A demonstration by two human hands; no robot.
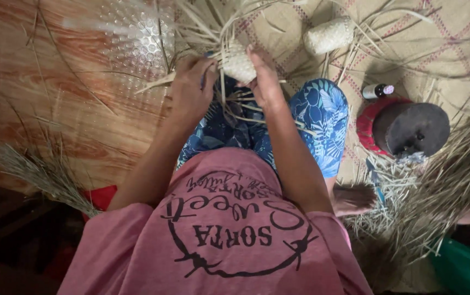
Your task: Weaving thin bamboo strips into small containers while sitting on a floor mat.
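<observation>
- Sitting on a woven mat (464, 49) that meets a wood-patterned floor (43, 98) on the left, the person has open room only over the lap, between the knees.
- Loose straw strips (442, 186) crowd the right side; a finished woven pouch (329, 35), a small bottle (377, 90) and a dark round block (411, 128) lie near the right knee.
- Left hand (191, 90) and right hand (263, 82) both close around a half-woven straw pouch (238, 64), held above the knees, fingers pinching its strips.
</observation>
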